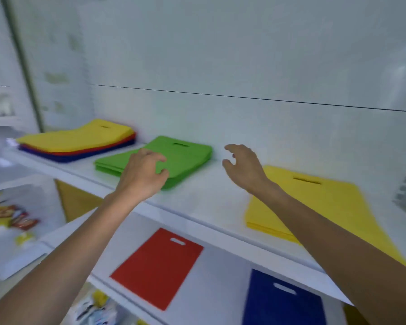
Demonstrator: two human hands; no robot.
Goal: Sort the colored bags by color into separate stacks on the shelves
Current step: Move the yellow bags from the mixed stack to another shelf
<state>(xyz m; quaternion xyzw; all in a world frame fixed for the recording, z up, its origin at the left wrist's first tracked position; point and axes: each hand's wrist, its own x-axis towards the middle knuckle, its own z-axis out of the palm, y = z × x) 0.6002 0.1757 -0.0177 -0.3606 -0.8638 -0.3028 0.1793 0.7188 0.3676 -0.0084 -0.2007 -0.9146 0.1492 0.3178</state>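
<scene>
My left hand (143, 174) is over the front corner of the green stack (188, 158), which lies near the middle of the upper shelf (209, 198). The fingers are bent above the top bag and the thumb stands apart from them. The frame is too blurred for me to tell whether I am grasping the bag or only resting on it.

My right hand (244, 167) is above the bare shelf between the green stack and the yellow stack (333, 207). Its fingers are loosely curled and released, with nothing in them.

The yellow stack sits toward the right end of the upper shelf, reaching its front edge, and my right forearm crosses over its near corner. At the left end of the same shelf lies a mixed pile (80, 144), with yellow on top, red under it and dark blue at the bottom.

On the lower shelf (220, 273), a red bag (157, 266) lies flat to the left. A blue bag (284, 303) lies flat to the right, apart from it.
</scene>
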